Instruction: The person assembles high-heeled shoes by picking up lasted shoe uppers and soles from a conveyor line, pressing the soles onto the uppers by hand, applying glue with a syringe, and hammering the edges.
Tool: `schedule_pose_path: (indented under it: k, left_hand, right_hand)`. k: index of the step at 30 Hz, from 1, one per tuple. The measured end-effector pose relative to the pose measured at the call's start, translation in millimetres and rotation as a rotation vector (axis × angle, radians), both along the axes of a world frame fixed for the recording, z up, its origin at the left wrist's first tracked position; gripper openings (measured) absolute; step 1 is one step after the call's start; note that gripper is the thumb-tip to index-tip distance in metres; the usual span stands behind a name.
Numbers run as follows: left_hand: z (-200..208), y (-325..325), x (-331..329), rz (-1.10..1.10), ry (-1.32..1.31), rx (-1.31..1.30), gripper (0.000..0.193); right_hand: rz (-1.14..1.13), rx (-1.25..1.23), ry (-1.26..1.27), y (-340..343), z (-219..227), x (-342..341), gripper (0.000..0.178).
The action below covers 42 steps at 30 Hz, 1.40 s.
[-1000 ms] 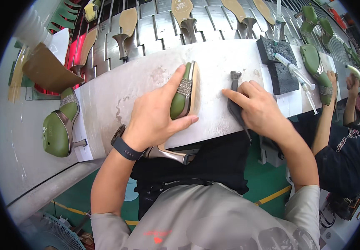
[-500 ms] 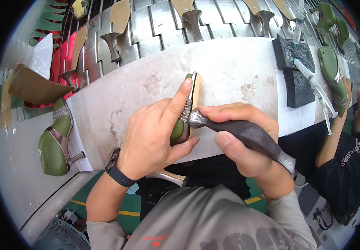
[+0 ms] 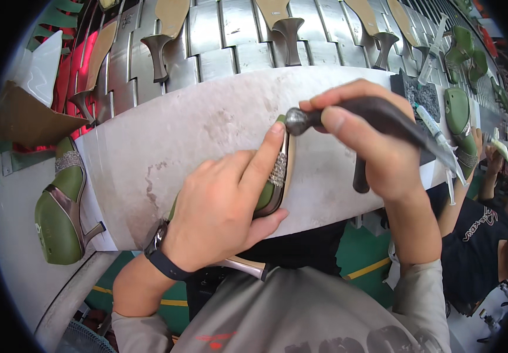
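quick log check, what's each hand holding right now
Left hand: closed on a green heeled shoe.
Right hand: closed, holding a dark-handled hammer.

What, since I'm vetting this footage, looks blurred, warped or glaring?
Head view: dark-handled hammer with rounded metal head, smeared at its far end; same view: silver slatted metal conveyor, bright reflections; same view: long white work board, edges bowed by the lens.

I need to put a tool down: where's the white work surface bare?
Bare: the white surface between the left hand and the leftmost green shoe, up to the metal slats; a smaller patch between the held shoe and the hammer's handle. Crowded: the right end, with black block and syringes.
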<state>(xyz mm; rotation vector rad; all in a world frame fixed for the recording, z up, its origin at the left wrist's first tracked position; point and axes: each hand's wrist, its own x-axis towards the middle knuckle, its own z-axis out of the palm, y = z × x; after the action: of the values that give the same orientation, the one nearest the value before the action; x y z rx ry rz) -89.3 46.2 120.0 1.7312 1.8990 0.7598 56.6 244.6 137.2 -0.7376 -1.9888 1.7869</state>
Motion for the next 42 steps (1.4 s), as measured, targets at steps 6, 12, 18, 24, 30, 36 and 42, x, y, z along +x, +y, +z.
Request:
schedule_pose_path:
  k: [6,12,18,24,30,36,42]
  left_hand:
    - [-7,-4,-2,0.010,-0.030,0.027,0.116]
    - [-5,-5,-2,0.013,-0.035,-0.020,0.116]
    - [-5,-7,-1,0.013,-0.048,-0.039,0.114]
    - [-10,-16,-15,-0.052,-0.126,0.045,0.124]
    - [-25,-44,-27,0.055,-0.166,0.118,0.052]
    - [-31,-40,-23,0.063,-0.160,0.189,0.040]
    - [-36,-41,-23,0.074,-0.149,0.243,0.043]
  right_hand:
    - [0.174,0.136,0.014,-24,11,24,0.021]
    - [0.300,0.612,0.111,-59,15,37,0.031]
    - [0.103,0.761,0.122,-115,-5,51,0.034]
    - [0.026,0.716,0.173,-136,-17,48,0.036]
    - [0.035,0.894,0.133,-134,-14,50,0.036]
    - [0.091,0.701,0.146,-157,-26,44,0.039]
    - [0.192,0.474,0.169,-157,-29,40,0.040]
